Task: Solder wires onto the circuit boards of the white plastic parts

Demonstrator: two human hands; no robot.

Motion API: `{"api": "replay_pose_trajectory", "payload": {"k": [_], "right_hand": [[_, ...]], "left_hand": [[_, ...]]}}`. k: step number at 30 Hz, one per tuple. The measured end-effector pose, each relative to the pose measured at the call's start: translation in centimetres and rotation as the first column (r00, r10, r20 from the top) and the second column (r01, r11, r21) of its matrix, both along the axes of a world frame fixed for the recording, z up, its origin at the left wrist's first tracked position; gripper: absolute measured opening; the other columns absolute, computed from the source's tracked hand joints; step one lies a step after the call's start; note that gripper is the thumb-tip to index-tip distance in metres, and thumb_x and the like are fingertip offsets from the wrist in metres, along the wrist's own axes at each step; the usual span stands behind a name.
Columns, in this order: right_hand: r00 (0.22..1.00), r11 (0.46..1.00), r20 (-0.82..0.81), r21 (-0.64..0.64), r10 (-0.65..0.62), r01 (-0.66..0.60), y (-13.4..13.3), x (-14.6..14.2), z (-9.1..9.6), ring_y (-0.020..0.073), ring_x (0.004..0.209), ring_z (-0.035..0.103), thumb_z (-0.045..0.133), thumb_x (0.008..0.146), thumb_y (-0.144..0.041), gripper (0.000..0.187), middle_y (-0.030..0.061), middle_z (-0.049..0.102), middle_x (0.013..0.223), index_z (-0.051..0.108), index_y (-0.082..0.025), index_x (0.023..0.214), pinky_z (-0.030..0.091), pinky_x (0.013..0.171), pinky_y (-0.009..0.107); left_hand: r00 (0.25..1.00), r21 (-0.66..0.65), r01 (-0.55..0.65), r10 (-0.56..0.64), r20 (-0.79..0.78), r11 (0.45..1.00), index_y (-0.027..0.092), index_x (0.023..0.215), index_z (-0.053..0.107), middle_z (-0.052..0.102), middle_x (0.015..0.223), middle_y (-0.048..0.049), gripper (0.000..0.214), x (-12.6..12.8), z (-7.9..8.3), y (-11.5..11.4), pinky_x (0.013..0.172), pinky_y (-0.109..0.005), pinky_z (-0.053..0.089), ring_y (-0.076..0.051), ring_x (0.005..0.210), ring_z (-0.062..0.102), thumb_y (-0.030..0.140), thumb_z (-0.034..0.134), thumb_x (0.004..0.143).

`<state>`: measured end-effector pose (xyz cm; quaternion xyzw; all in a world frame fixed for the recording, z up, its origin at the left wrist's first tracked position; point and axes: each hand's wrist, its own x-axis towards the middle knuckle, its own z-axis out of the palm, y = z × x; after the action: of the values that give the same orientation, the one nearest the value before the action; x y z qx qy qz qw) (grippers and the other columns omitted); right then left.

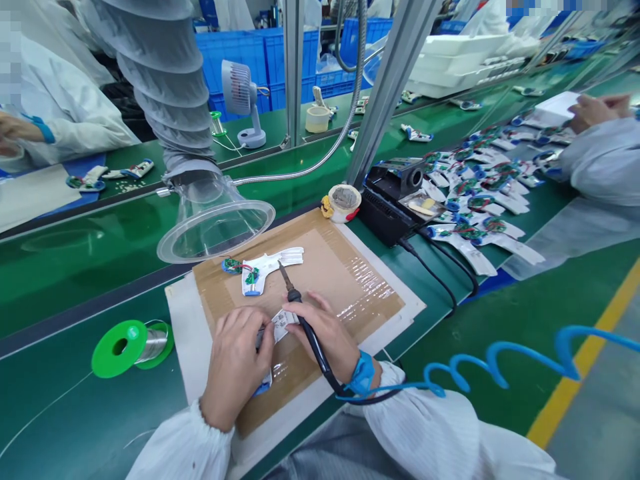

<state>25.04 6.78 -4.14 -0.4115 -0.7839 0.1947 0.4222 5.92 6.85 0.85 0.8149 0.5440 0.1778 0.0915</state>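
My right hand grips a black-handled soldering iron, and its thin tip points up and away from the work. A blue wrist strap circles that wrist. My left hand holds a white printed strip with a blue end, partly hidden by my fingers. Beyond my hands, a white plastic part with a small green circuit board and red wires lies on a taped cardboard mat. The iron's tip is close to that part but does not touch it.
A green solder spool sits left of the mat. A clear fume hood hangs above it. A black soldering station and many wired boards lie to the right. A co-worker's hands work at the far right.
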Motion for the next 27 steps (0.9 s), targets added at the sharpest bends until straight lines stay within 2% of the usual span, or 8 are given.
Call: {"api": "replay_pose_trajectory", "payload": {"k": [5,13,16,18,20,23,25,27], "right_hand": [[1.000,1.000,0.017,-0.023,0.010,-0.010,0.0,0.1,-0.1,0.0188,0.123,0.067,0.052,0.104,-0.020,0.041,0.0061,0.071,0.131,0.045,-0.028,0.143,0.035,0.120,0.048],[1.000,1.000,0.016,-0.030,0.004,-0.003,0.1,0.1,-0.2,0.0179,0.118,0.070,0.056,0.103,-0.020,0.042,0.0050,0.072,0.130,0.047,-0.030,0.143,0.035,0.120,0.049],[1.000,1.000,-0.020,-0.002,0.008,-0.008,0.0,0.2,0.3,0.0178,0.112,0.073,0.057,0.102,-0.017,0.042,0.0042,0.074,0.128,0.051,-0.030,0.141,0.039,0.118,0.048],[0.994,1.000,-0.111,0.026,0.007,-0.004,-0.3,0.4,0.9,0.0170,0.102,0.076,0.057,0.101,-0.015,0.040,0.0024,0.077,0.120,0.056,-0.030,0.137,0.045,0.114,0.045],[0.966,0.999,-0.257,0.010,-0.041,0.046,-0.9,0.7,1.6,0.0169,0.092,0.078,0.060,0.099,-0.015,0.037,0.0006,0.081,0.107,0.061,-0.031,0.132,0.053,0.104,0.040],[0.877,0.980,-0.437,-0.111,-0.200,0.168,-2.1,1.1,2.3,0.0185,0.087,0.077,0.067,0.095,-0.023,0.027,0.0006,0.081,0.096,0.069,-0.030,0.122,0.060,0.084,0.034],[0.828,0.953,-0.474,-0.184,-0.299,0.239,-2.9,1.3,2.4,0.0174,0.083,0.076,0.064,0.096,-0.023,0.020,0.0009,0.080,0.094,0.072,-0.029,0.114,0.061,0.076,0.030],[0.811,0.930,-0.458,-0.216,-0.364,0.296,-3.4,1.3,2.2,0.0161,0.079,0.075,0.061,0.096,-0.021,0.018,0.0007,0.079,0.090,0.073,-0.028,0.107,0.060,0.072,0.028]], "left_hand": [[0.999,0.105,-0.004,0.009,-0.054,0.994,0.021,0.082,0.056,0.064,0.080,-0.0021,0.015,0.5,-0.4,-0.2,0.080,-0.038,0.039,-0.022,0.084,0.058,0.019,0.052,0.096],[0.999,0.124,0.011,-0.005,-0.050,0.992,0.021,0.078,0.056,0.064,0.076,-0.0012,0.015,0.4,-0.6,0.1,0.080,-0.037,0.039,-0.022,0.083,0.058,0.017,0.056,0.092],[0.999,0.115,0.017,-0.013,-0.033,0.993,0.021,0.079,0.056,0.064,0.077,-0.0009,0.014,0.4,-0.7,0.1,0.080,-0.037,0.039,-0.022,0.083,0.058,0.017,0.057,0.092],[1.000,0.114,0.017,-0.015,-0.022,0.993,0.021,0.079,0.056,0.064,0.077,-0.0008,0.014,0.3,-0.7,0.1,0.080,-0.037,0.039,-0.022,0.083,0.058,0.017,0.056,0.093],[1.000,0.113,0.019,-0.018,-0.013,0.993,0.021,0.080,0.056,0.064,0.078,-0.0009,0.014,0.3,-0.7,0.1,0.079,-0.037,0.038,-0.022,0.083,0.058,0.018,0.055,0.094],[1.000,0.120,0.019,-0.019,-0.003,0.993,0.021,0.080,0.056,0.064,0.078,-0.0012,0.015,0.3,-0.7,0.1,0.080,-0.037,0.039,-0.022,0.083,0.057,0.019,0.054,0.095],[1.000,0.128,0.019,-0.020,0.006,0.992,0.021,0.079,0.055,0.064,0.078,-0.0011,0.015,0.3,-0.7,0.1,0.080,-0.037,0.039,-0.021,0.082,0.057,0.018,0.054,0.094],[1.000,0.132,0.021,-0.022,0.012,0.991,0.021,0.079,0.055,0.063,0.077,-0.0008,0.015,0.4,-0.7,0.2,0.080,-0.037,0.039,-0.021,0.082,0.057,0.016,0.054,0.093]]}}
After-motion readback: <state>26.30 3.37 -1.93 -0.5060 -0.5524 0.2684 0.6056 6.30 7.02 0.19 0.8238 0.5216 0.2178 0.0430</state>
